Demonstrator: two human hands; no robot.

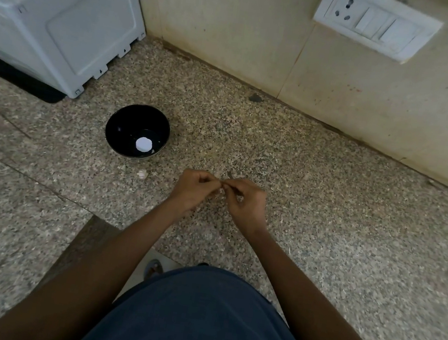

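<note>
While both hands are working low over the counter (pixel 326 213), I'm watching the left hand (pixel 192 191) & right hand (pixel 244 204) meeting fingertip to fingertip, both pinching 1 small pale piece (pixel 220 189) btwn them, prob. peeling it there so scraps are landing on the stone. Counting: 1 black bowl (pixel 116 126), sitting left w/in reach, holding 1 white piece (pixel 143 144); 1 scrap (pixel 141 174) lying just beside it.
</note>
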